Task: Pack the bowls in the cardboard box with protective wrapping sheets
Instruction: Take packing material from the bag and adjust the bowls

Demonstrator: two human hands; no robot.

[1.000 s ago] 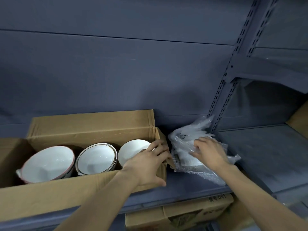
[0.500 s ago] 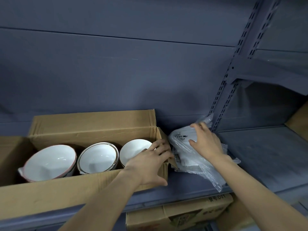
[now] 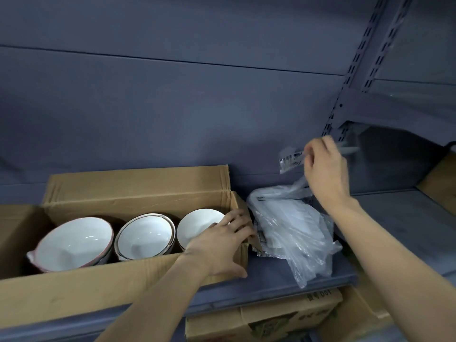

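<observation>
An open cardboard box point(image 3: 138, 193) lies on the grey shelf and holds three white bowls in a row: a pink-rimmed one point(image 3: 74, 243), a dark-rimmed one point(image 3: 144, 236) and a plain one point(image 3: 197, 224). My left hand point(image 3: 222, 245) grips the box's right front corner, fingers over the rim. Right of the box sits a crumpled pile of clear plastic wrapping sheets point(image 3: 291, 230). My right hand point(image 3: 323, 166) is raised above the pile, pinching one clear sheet point(image 3: 290, 160) that hangs blurred from my fingers.
The grey shelf point(image 3: 271, 282) ends just in front of the box and pile. A slotted metal upright point(image 3: 355, 60) rises behind my right hand. More cardboard boxes point(image 3: 266, 319) stand under the shelf, and another point(image 3: 441, 183) at the far right.
My right hand has lifted up and to the right from the pile, drawing one clear sheet with it. My left hand stays on the box corner.
</observation>
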